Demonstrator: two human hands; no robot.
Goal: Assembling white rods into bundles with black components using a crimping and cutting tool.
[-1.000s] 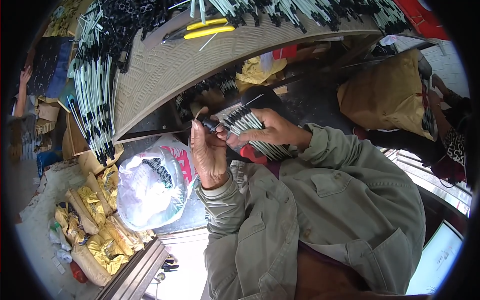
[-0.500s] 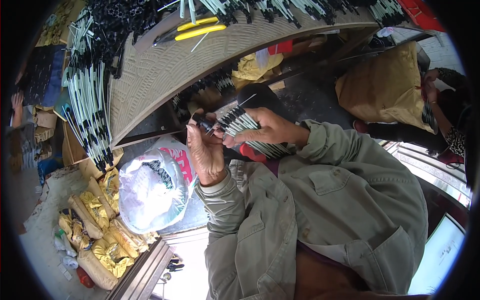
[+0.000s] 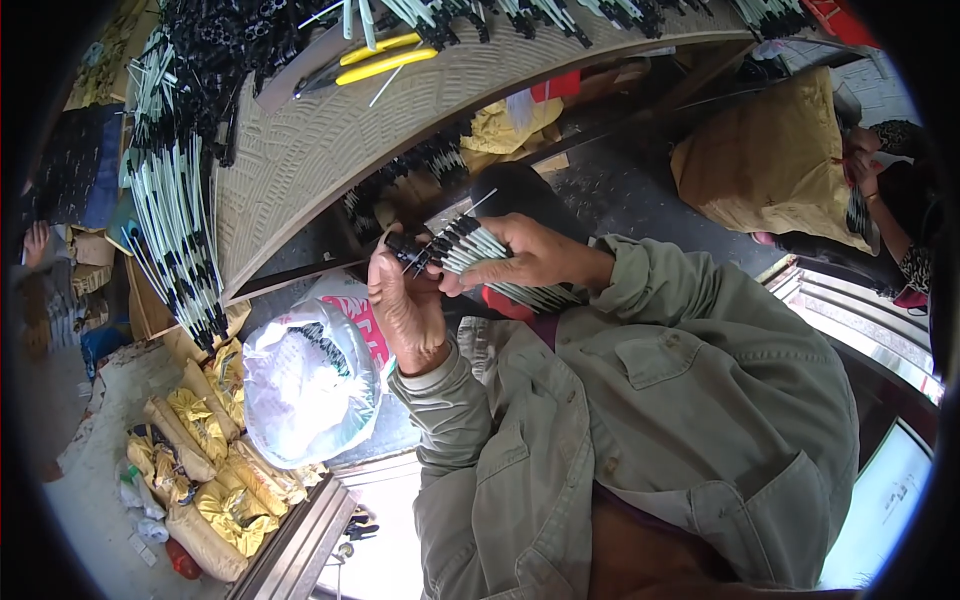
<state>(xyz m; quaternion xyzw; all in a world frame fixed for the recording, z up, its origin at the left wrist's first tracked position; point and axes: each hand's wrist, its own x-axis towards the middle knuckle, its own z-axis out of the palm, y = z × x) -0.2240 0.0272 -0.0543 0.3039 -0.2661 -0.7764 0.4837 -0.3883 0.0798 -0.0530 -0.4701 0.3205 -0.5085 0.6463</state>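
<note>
Right hand (image 3: 540,252) gripping fanned bundle of thin pale-green, black-ended rods (image 3: 490,252). Left hand (image 3: 408,305) pinching small black cylindrical part (image 3: 404,246) beside black ends.

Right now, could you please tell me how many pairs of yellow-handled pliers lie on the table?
1 pair: these pliers lie on the table, beyond the left hand, next to piled rods; more could be hidden there.

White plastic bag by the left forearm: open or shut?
Open. The white plastic bag has its mouth spread wide, and black and pale green pieces show inside.
</note>
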